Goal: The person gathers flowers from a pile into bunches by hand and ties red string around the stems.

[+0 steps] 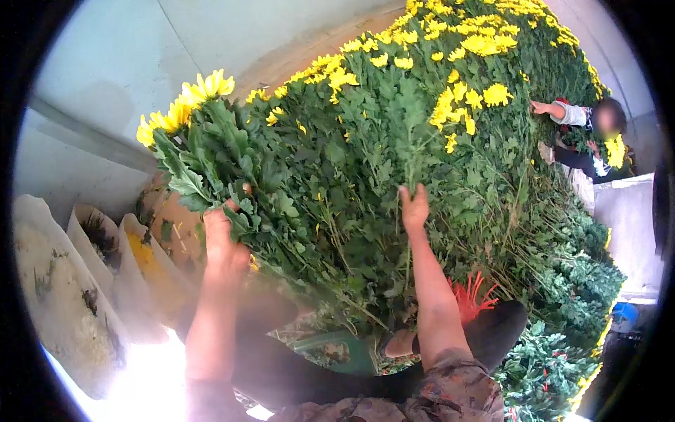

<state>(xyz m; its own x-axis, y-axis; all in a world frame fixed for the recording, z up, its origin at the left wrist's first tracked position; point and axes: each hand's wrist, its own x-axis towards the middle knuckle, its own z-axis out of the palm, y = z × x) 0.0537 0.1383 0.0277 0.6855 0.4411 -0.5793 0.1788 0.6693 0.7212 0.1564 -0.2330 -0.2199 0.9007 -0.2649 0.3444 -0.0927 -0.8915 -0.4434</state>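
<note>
My left hand is closed round a bunch of yellow chrysanthemums, its flower heads up and to the left and broad green leaves below them. Toward the middle, my right hand is closed on the stem of a leafy chrysanthemum; its leaves rise above the fingers and the bare stem hangs below. Both hands are over a big pile of cut chrysanthemums, with yellow heads along the far side and stems pointing toward me. The fingertips of my left hand are partly hidden by leaves.
Red ties lie by my right knee. A green crate stands between my legs. Pale upright sheets line the left. At the far right another person reaches into the pile. Tied green bunches lie at lower right, near a blue container.
</note>
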